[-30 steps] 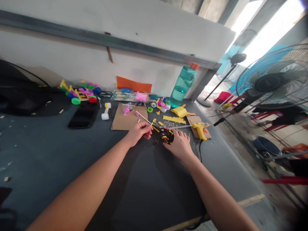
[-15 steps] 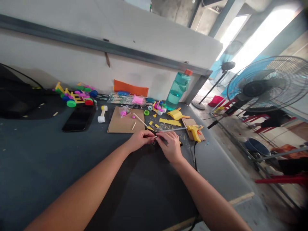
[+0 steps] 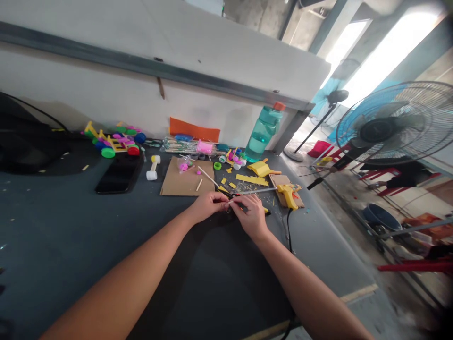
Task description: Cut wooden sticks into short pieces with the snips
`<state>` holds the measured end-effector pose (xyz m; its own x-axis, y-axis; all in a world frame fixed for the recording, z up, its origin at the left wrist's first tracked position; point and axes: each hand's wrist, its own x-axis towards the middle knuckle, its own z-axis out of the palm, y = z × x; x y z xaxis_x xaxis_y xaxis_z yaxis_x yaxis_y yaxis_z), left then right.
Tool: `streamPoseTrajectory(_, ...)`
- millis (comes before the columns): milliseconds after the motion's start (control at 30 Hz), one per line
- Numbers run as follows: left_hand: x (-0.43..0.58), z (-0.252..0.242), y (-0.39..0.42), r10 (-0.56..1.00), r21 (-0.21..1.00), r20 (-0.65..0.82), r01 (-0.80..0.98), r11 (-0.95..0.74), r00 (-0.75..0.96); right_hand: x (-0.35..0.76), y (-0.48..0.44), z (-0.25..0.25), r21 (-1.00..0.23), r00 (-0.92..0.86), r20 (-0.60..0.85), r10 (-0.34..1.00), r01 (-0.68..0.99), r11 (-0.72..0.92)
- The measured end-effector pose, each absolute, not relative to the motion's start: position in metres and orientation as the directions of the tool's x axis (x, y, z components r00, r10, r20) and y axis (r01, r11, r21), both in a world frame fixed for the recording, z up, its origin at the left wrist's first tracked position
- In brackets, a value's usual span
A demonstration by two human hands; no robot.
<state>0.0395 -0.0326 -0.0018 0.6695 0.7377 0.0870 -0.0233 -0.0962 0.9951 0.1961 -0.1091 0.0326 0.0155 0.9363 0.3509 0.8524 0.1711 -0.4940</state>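
My left hand and my right hand meet at the middle of the dark table, fingers pinched together. Between them lies a thin wooden stick that runs up and left over the cardboard sheet. My left fingers pinch the stick near its lower end. My right hand is closed over a small black tool with a yellow tip; most of it is hidden under the fingers. A yellow glue gun lies just right of my right hand, its cord trailing toward me.
A teal water bottle stands at the back. Coloured bottle caps and a yellow stick toy sit back left, beside a black phone. Yellow foam scraps lie about. A standing fan is off the table's right edge.
My right hand left the black patterned disc and came left to meet my left hand at the stick. The view shifted slightly.
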Motion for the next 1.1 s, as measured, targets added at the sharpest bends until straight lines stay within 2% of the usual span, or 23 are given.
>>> streamPoseTrajectory(233, 0.039, -0.003, -0.032, 0.746, 0.998, 0.055, -0.031, -0.046, 0.664, 0.196, -0.109, 0.03, -0.54, 0.032, 0.37, 0.929, 0.821, 0.186)
streamPoseTrajectory(567, 0.038, -0.003, -0.031, 0.711, 0.997, 0.077, -0.037, -0.071, 0.699, 0.199, -0.107, 0.026, -0.593, 0.069, 0.383, 0.921, 0.783, 0.188)
streamPoseTrajectory(700, 0.038, -0.002, -0.032, 0.707, 0.997, 0.075, -0.033, -0.073, 0.704, 0.2, -0.105, 0.029, -0.571, 0.042, 0.394, 0.918, 0.794, 0.209)
streamPoseTrajectory(800, 0.038, -0.002, -0.03, 0.773, 0.998, 0.049, -0.056, -0.017, 0.632, 0.206, -0.108, 0.035, -0.482, 0.068, 0.347, 0.935, 0.868, 0.117)
streamPoseTrajectory(900, 0.038, -0.003, -0.027, 0.875, 0.99, 0.025, -0.132, 0.045, 0.484, 0.217, -0.115, 0.04, -0.301, 0.126, 0.292, 0.948, 0.953, -0.035)
streamPoseTrajectory(1000, 0.038, -0.002, -0.025, 0.922, 0.976, 0.021, -0.208, 0.065, 0.387, 0.226, -0.122, 0.039, -0.141, 0.132, 0.105, 0.986, 0.983, -0.116)
streamPoseTrajectory(1100, 0.037, 0.001, -0.025, 0.928, 0.966, 0.03, -0.248, 0.069, 0.371, 0.228, -0.124, 0.036, -0.062, 0.12, -0.029, 0.992, 0.991, -0.121)
